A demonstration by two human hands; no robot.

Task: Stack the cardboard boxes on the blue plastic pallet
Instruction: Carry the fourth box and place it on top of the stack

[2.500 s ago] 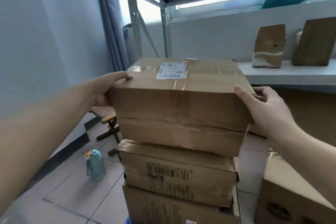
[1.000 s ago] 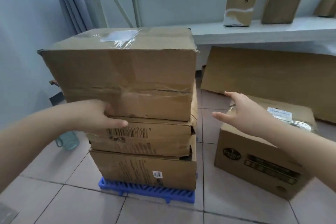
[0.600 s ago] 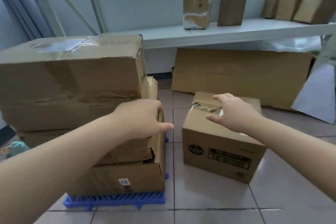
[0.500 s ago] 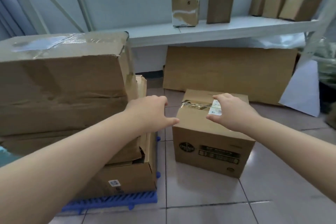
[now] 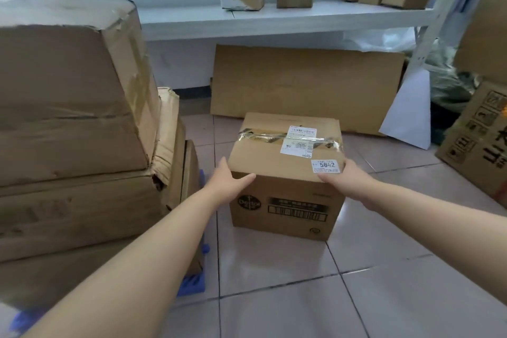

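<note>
1. On the tiled floor [image 5: 274, 269], just right of the stack, a taped cardboard box [image 5: 286, 173] is sitting square to the person, probably because it is next to go up.
2. Both hands are pressing flat against its opposite upper corners: the left hand [image 5: 229, 182] with fingers spread on the left edge, the right hand [image 5: 344, 177] wrapping the right corner (a squeeze grip, since the box offers no handles).
3. Neither hand is closing fully; the box is not visibly lifting yet.
4. Beside them, the stacked boxes [image 5: 74, 123] are resting on the blue plastic pallet [image 5: 192, 284], widest faces down for steadiness; only its edge is showing.
</note>
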